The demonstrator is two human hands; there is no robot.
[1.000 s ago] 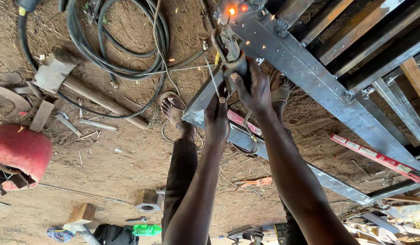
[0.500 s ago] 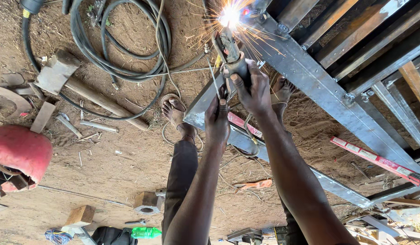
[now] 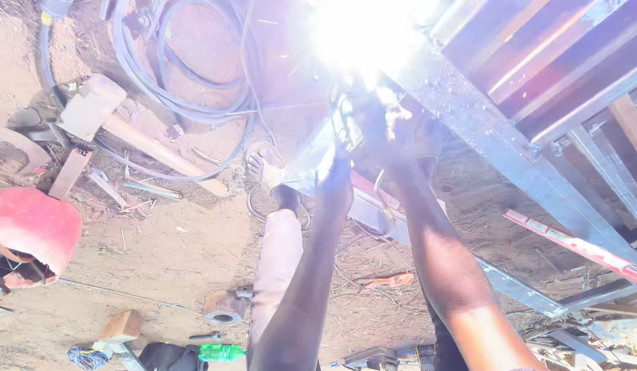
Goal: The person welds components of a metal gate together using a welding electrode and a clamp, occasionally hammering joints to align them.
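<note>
Head-worn view, steeply downward, close over hands [image 3: 373, 151]

Both hands at centre: left hand [image 3: 334, 185] just at 8 o'clock of right hand [image 3: 394, 130], arc glare [image 3: 363, 31] at 12. Metal frame [image 3: 511, 158] runs from centre to 4 o'clock. Cable coil [image 3: 188, 89] at 10-11, hammer [image 3: 119, 120] at 10, on the dirt ground [image 3: 160, 247]. Helmet [image 3: 29, 230] at 9. Bottle [image 3: 222, 352] at 7. Level [image 3: 573, 244] at 4, under the frame.
</note>
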